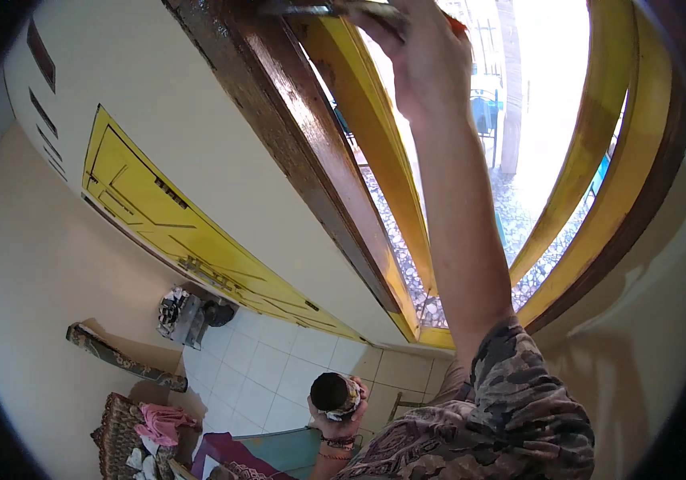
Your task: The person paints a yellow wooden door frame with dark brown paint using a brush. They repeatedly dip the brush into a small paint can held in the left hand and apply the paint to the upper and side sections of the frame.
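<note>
My right hand point(423, 56) is raised high and shut on a paintbrush point(319, 10) whose dark bristle end lies against the top of a door frame post point(311, 160). That post is glossy dark brown. Right beside it a yellow frame strip point(375, 144) runs down to the floor. Low down, my left hand point(341, 416) is shut on a small round paint can point(333, 394) with dark contents, held near my waist. My right sleeve point(511, 376) is camouflage-patterned.
A yellow panelled door point(167, 216) lies along the cream wall at the left. White floor tiles point(271, 368) spread below, with a cloth bundle point(187, 312), a pink cloth point(163, 420) and a patterned seat. Outside the doorway is a pebbled ground point(519, 216) in bright light.
</note>
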Demonstrator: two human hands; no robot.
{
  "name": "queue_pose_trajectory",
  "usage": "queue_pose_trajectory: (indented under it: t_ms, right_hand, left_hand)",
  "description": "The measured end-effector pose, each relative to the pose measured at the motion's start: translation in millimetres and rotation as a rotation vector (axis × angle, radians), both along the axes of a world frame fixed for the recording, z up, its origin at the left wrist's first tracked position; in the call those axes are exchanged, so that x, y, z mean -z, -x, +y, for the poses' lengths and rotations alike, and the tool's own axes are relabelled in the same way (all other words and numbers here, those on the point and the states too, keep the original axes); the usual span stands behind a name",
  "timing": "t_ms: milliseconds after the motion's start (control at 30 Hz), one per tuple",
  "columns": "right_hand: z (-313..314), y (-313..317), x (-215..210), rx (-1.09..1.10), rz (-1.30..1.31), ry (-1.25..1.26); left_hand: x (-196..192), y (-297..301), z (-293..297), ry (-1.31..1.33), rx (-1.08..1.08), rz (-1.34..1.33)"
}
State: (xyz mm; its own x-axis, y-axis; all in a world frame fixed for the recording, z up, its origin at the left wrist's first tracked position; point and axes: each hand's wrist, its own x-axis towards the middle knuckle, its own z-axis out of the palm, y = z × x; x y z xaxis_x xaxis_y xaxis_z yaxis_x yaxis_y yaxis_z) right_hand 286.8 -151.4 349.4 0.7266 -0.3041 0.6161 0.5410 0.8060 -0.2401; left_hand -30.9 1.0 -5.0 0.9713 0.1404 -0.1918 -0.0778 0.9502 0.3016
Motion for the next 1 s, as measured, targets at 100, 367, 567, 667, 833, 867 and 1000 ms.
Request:
queue_pose_trajectory:
  t_ms: [100,367,567,667,833,867,1000]
  right_hand:
    - [10,-12,13,-0.055,0.144,0.183]
    - [-24,-2,58,0.091,0.186,0.222]
    - [4,-8,70,0.03,0.317,0.351]
    - [-3,-8,189,-0.102,0.471,0.313]
    - [-33,3,297,-0.112,0.898,0.629]
    - [-34,3,296,-0.081,0.961,0.736]
    - [-2,-45,232,0.139,0.601,0.812]
  left_hand:
    - [3,3,-2,0.061,-0.019,-0.043]
    - [14,6,1,0.08,-0.004,-0.088]
    - [16,3,6,0.045,-0.008,-0.049]
    - [13,1,6,0.038,0.06,-0.07]
    - [12,5,6,0.013,0.039,-0.057]
    - [9,6,5,0.018,0.034,-0.063]
    - [1,-1,1,0.105,0.021,-0.06]
